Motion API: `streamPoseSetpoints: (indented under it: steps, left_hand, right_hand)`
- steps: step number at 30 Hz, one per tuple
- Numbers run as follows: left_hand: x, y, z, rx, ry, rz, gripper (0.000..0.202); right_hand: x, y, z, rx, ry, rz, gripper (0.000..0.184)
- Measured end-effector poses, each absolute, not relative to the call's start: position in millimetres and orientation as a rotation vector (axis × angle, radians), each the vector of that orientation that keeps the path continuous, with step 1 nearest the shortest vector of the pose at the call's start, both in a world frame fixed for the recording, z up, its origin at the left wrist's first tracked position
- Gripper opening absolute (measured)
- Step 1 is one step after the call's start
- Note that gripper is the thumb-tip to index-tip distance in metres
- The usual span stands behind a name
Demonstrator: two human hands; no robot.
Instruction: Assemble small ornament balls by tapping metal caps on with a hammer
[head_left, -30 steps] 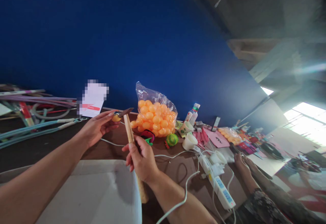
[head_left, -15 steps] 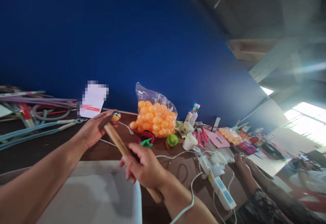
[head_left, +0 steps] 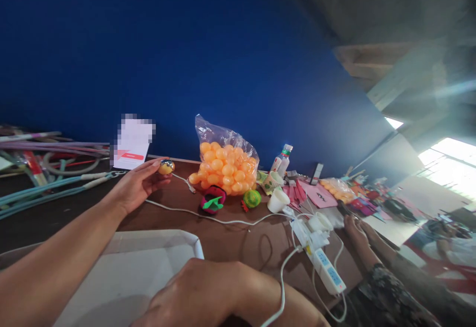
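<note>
My left hand (head_left: 139,183) reaches over the brown table, its fingertips closed on a small shiny gold ball (head_left: 166,167). Low in the view is my right hand (head_left: 189,290), over the white bin (head_left: 145,240); its back faces me and its fingers are hidden, so I cannot tell what they hold. Beyond the gold ball lies a clear bag of orange balls (head_left: 228,165). In front of the bag sit a dark magenta piece with green leaf shapes (head_left: 213,200) and a striped green ball-like piece (head_left: 252,199).
A white cable runs across the table to a power strip (head_left: 329,272). White rolls (head_left: 278,200) and a plastic bottle (head_left: 283,161) stand to the right. Blue cords (head_left: 55,190) lie at left, near a blurred white card (head_left: 133,141). Another person's hands (head_left: 357,230) work at right.
My right hand has moved down and toward me, from near my left hand to over the bin. The wooden stick it held is out of sight. My left hand still holds the gold ball.
</note>
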State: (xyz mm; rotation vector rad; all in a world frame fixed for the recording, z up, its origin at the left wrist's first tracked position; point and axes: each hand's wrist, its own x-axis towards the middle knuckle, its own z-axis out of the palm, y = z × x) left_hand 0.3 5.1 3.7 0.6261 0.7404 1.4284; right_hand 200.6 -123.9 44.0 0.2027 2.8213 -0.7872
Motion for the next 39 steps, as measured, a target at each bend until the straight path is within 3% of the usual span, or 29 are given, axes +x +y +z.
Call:
streamPoseSetpoints:
  steps: [5,11,15,22,28,39]
  left_hand:
    - [0,8,0,0.641,0.759,1.431,0.024]
    - [-2,12,-7,0.669,0.746,1.406,0.024]
    - [-3,12,-7,0.670,0.716,1.409,0.025]
    - [-2,5,2,0.549,0.595,1.445,0.023]
    - [-3,6,2,0.504,0.555,1.453,0.016]
    - [-4,4,2,0.514,0.497,1.435,0.026]
  right_hand:
    - [214,-113,59,0.471,2.873,-0.673,0.031]
    - [244,-72,76,1.595,2.891,-0.420,0.024]
    - [256,-43,78,2.022,2.723,-0.298,0.026]
    - [249,-15,73,1.783,2.399,-0.029,0.027]
    - [234,-6,74,1.666,2.320,0.014,0.025]
    - [237,6,70,1.463,2.342,-0.004,0.018]
